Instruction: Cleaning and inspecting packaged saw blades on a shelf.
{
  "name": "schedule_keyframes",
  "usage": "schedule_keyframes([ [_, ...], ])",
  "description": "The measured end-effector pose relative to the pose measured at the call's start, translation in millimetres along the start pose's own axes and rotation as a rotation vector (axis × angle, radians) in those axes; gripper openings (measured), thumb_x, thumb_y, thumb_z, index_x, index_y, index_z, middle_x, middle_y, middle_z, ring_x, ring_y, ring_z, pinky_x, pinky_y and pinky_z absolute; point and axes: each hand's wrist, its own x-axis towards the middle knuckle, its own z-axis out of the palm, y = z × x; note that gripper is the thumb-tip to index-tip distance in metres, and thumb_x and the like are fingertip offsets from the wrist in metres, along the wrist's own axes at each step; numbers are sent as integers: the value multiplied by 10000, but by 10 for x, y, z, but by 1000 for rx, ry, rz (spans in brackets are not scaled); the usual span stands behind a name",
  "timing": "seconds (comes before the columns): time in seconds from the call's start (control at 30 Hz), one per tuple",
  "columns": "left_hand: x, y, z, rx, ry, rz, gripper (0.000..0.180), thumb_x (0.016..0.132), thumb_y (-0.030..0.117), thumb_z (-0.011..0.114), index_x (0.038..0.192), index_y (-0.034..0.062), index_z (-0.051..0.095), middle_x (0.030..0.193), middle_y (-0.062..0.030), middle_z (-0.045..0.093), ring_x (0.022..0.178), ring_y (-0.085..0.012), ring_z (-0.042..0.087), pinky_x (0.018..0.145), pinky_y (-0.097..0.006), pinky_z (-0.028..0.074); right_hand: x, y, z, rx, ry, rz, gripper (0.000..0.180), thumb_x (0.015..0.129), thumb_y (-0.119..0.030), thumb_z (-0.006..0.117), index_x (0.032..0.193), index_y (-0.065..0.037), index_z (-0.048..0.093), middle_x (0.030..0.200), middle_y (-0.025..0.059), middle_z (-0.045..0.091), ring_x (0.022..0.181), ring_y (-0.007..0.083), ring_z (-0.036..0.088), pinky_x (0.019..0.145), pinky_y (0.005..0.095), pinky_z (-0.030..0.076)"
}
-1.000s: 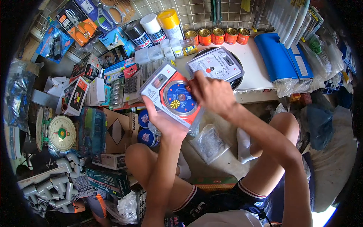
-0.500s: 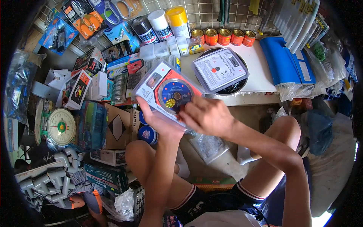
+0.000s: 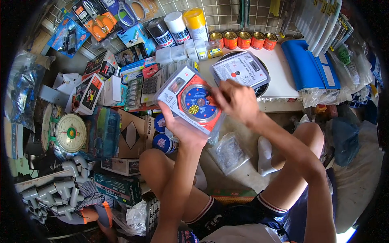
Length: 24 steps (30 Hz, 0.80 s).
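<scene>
Over a white shelf (image 3: 279, 77) crowded with spray cans (image 3: 178, 26) and small red tins (image 3: 243, 39), we hold a packaged saw blade (image 3: 190, 101) up at chest height — our left hand (image 3: 182, 127) cupped beneath it, fingers wrapped round its lower edge. Our right hand (image 3: 237, 101) pinches its right side; best, we judge, to keep it level — a second blade pack (image 3: 241, 69) lies just behind.

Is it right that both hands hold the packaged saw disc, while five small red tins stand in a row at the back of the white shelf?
Not quite. The head view shows four small red tins, not five, in a row at the back of the white shelf. The rest holds: the left hand and right hand both hold the packaged saw disc.
</scene>
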Motion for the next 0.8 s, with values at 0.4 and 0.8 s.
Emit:
schedule_keyframes([
  [0.4,-9,-25,57,17,58,49,725,1032,670,363,1466,104,491,1396,-121,604,1216,-306,612,1052,-473,490,-222,-327,-31,129,53,-548,111,825,-197,736,746,-138,686,746,34,626,630,215,613,571,357,532],
  [0.8,-17,-85,154,80,86,-2,739,1018,697,369,1426,103,530,1316,-98,649,1140,-274,653,979,-451,536,-51,133,81,225,55,-594,104,779,-177,719,726,-116,653,734,45,541,707,245,567,627,369,507],
])
